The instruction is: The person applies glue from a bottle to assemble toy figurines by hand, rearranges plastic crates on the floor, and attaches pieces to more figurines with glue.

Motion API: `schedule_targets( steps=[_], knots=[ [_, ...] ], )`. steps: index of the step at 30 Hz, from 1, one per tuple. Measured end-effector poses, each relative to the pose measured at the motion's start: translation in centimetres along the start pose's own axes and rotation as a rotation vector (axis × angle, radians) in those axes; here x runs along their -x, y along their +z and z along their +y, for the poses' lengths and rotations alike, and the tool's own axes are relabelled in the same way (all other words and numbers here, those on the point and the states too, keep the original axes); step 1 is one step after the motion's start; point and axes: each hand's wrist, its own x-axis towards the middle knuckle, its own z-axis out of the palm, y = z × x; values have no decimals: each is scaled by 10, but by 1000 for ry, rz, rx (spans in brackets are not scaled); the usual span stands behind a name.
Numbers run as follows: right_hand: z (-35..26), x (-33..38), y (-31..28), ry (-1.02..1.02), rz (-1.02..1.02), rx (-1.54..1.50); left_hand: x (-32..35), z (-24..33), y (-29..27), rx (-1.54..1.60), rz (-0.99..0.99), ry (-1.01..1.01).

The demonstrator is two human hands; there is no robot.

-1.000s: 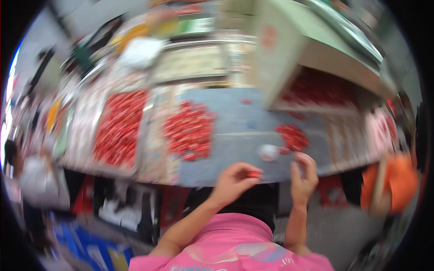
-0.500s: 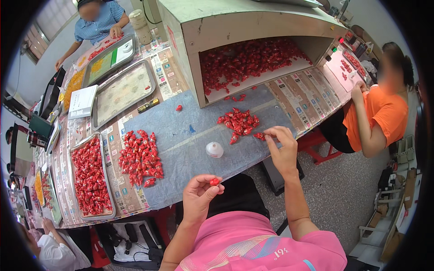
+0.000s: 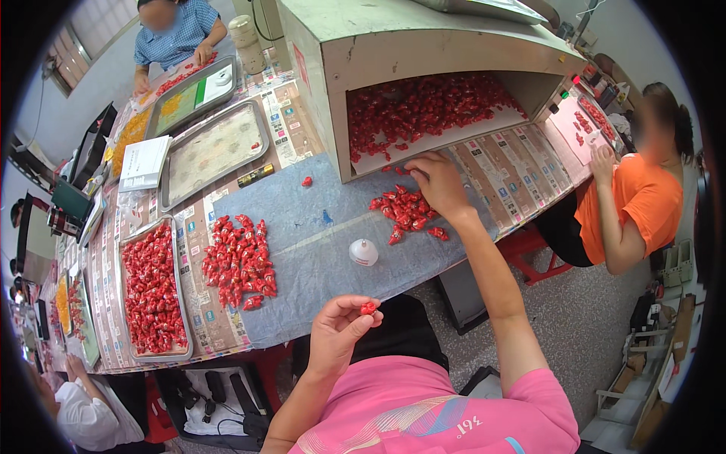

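Note:
Between the thumb and fingers of my left hand (image 3: 342, 327), in front of the table edge, is a small red molded piece (image 3: 368, 309). My right hand (image 3: 439, 185) reaches forward to the mouth of a metal box, its thumb and fingers closing on one of a few red pieces (image 3: 398, 170) lying there; the fingers partly hide it. Just nearer lies a pile of similar red pieces (image 3: 404, 209), with one loose piece (image 3: 439, 233) at its right. A white, rounded, cone-topped bottle (image 3: 364, 253) stands on the blue cloth (image 3: 302, 219).
The pale metal box (image 3: 446, 41) holds many red pieces (image 3: 431, 106). At left are a spread group of red pieces (image 3: 238, 261), a full tray (image 3: 183, 303), another metal tray (image 3: 261, 136) and a battery-like cylinder (image 3: 255, 175). Co-workers sit at the far left (image 3: 178, 38) and right (image 3: 635, 200).
My right hand has left the loose red piece beside the pile and moved forward and left to the box mouth. That piece stays on the cloth. My left hand keeps its red piece.

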Motion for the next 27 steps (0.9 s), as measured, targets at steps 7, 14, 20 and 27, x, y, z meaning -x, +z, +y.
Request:
schedule_targets(
  steps=[7, 14, 20, 27],
  knots=[
    [8, -4, 10, 28, -144, 85, -1, 3, -6, 44, 40, 8],
    [9, 9, -4, 74, -57, 7, -5, 2, -8, 107, 26, 10],
    [-71, 65, -36, 508, -81, -704, -5, -6, -15, 55, 1, 82],
    [-139, 125, -31, 472, -219, -1040, -9, -8, -13, -30, -41, 147]
  ],
)
